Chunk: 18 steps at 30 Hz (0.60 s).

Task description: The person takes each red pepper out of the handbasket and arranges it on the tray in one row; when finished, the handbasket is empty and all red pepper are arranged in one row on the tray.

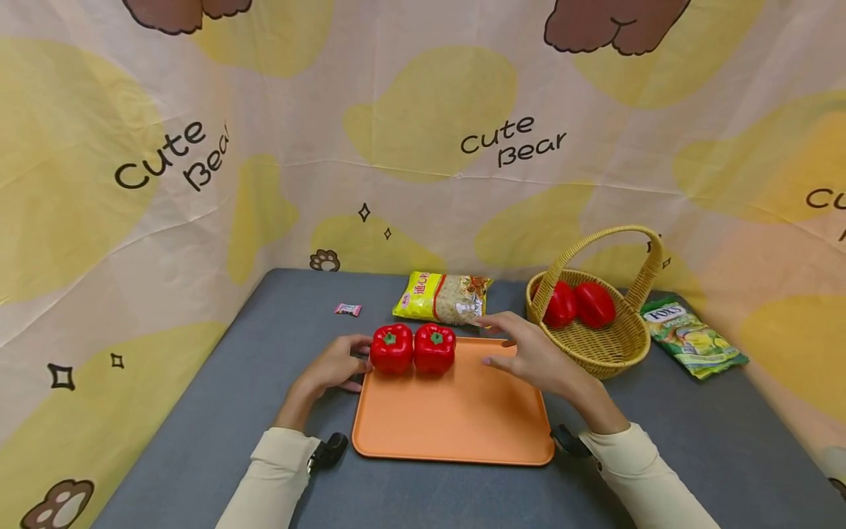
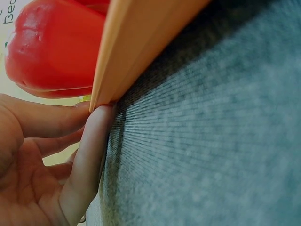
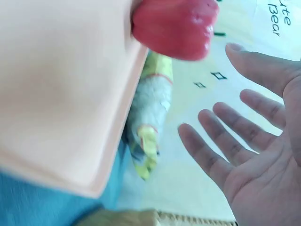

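Two red bell peppers (image 1: 392,349) (image 1: 434,348) stand side by side, stems up, at the far left of an orange tray (image 1: 456,426). My left hand (image 1: 337,364) is at the tray's far left corner, next to the nearer pepper. In the left wrist view the thumb and forefinger of that hand (image 2: 42,165) pinch the tray's rim. Over the tray's far right part, my right hand (image 1: 532,356) hovers with spread fingers. The right wrist view shows that hand (image 3: 254,155) holding nothing, apart from the tray and the pepper (image 3: 176,28).
Behind the tray lies a yellow food bag with a clear window (image 1: 456,297). A small pink wrapped candy (image 1: 348,309) is left of it. At the right stands a wicker basket (image 1: 588,356) with two smooth red items (image 1: 595,304). Beside it lies a green FOX'S bag (image 1: 694,339).
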Each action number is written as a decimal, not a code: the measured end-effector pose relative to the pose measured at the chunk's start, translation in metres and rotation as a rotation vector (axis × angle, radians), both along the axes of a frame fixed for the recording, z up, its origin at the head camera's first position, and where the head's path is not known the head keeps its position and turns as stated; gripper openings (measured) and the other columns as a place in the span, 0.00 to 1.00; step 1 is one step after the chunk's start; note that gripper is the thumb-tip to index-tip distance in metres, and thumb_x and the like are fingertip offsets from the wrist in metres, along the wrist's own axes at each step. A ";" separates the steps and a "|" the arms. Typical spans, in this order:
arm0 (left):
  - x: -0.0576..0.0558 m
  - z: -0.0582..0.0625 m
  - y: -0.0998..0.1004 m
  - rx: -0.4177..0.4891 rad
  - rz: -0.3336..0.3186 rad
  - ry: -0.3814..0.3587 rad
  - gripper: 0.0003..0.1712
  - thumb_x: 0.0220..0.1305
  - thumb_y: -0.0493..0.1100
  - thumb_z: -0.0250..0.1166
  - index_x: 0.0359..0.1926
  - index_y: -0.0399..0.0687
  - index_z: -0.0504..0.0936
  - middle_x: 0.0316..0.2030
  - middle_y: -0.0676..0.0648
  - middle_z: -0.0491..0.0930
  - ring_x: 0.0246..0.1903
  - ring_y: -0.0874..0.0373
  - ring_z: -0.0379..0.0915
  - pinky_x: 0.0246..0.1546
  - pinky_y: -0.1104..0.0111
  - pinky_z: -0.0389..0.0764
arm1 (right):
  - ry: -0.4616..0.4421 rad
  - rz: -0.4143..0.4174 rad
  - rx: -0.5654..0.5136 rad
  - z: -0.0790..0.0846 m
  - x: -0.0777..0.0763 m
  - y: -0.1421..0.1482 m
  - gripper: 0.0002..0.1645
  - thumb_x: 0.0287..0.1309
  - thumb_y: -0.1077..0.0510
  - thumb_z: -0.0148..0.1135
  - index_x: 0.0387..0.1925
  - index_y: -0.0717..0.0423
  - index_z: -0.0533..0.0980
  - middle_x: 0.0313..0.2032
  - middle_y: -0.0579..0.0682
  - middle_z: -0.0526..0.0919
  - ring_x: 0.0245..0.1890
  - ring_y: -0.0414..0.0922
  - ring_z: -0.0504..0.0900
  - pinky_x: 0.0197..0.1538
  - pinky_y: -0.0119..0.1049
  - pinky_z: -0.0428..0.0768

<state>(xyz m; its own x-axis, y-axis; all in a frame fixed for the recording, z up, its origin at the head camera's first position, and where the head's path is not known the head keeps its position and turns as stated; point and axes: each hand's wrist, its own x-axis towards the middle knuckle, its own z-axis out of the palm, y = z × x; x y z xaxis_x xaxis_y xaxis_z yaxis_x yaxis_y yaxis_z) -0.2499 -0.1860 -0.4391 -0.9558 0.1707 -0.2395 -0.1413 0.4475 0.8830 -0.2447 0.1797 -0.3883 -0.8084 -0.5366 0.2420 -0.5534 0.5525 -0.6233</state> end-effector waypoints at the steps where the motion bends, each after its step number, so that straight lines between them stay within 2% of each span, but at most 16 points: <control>1: 0.000 0.000 0.000 0.000 -0.002 0.002 0.32 0.66 0.30 0.61 0.71 0.32 0.72 0.60 0.34 0.78 0.44 0.50 0.83 0.32 0.58 0.92 | 0.029 -0.003 0.003 0.002 0.002 0.004 0.38 0.60 0.60 0.78 0.70 0.57 0.75 0.63 0.55 0.80 0.60 0.57 0.83 0.58 0.57 0.86; 5: 0.000 0.000 0.000 -0.004 -0.007 0.006 0.31 0.67 0.30 0.61 0.71 0.32 0.72 0.60 0.34 0.78 0.44 0.51 0.83 0.33 0.58 0.92 | 0.105 -0.035 0.007 0.009 0.008 0.021 0.35 0.59 0.61 0.79 0.67 0.55 0.78 0.61 0.52 0.83 0.56 0.52 0.85 0.54 0.55 0.88; 12: 0.001 0.001 0.000 -0.012 -0.009 0.006 0.31 0.67 0.31 0.62 0.72 0.32 0.72 0.61 0.34 0.78 0.45 0.50 0.83 0.33 0.58 0.92 | 0.199 -0.093 -0.017 0.017 0.009 0.054 0.32 0.55 0.62 0.80 0.62 0.57 0.81 0.56 0.52 0.85 0.49 0.50 0.86 0.51 0.55 0.89; 16: 0.001 0.001 0.000 -0.014 -0.010 0.003 0.32 0.67 0.31 0.62 0.72 0.33 0.72 0.61 0.34 0.78 0.46 0.49 0.83 0.34 0.58 0.92 | 0.252 -0.116 -0.037 0.020 0.004 0.072 0.29 0.55 0.64 0.80 0.59 0.57 0.82 0.53 0.54 0.86 0.47 0.52 0.86 0.48 0.51 0.90; 18: 0.000 0.001 0.000 -0.015 -0.010 0.000 0.32 0.68 0.31 0.62 0.72 0.33 0.72 0.62 0.34 0.78 0.46 0.49 0.83 0.34 0.58 0.92 | 0.263 -0.128 -0.047 0.021 0.000 0.080 0.27 0.55 0.66 0.79 0.58 0.58 0.82 0.50 0.54 0.87 0.45 0.52 0.87 0.46 0.45 0.91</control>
<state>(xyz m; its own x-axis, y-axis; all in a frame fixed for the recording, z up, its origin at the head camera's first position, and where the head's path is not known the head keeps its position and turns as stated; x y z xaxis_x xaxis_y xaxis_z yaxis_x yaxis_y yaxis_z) -0.2498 -0.1860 -0.4384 -0.9541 0.1764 -0.2418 -0.1367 0.4618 0.8764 -0.2443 0.2599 -0.3670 -0.7750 -0.4175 0.4743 -0.6269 0.6023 -0.4942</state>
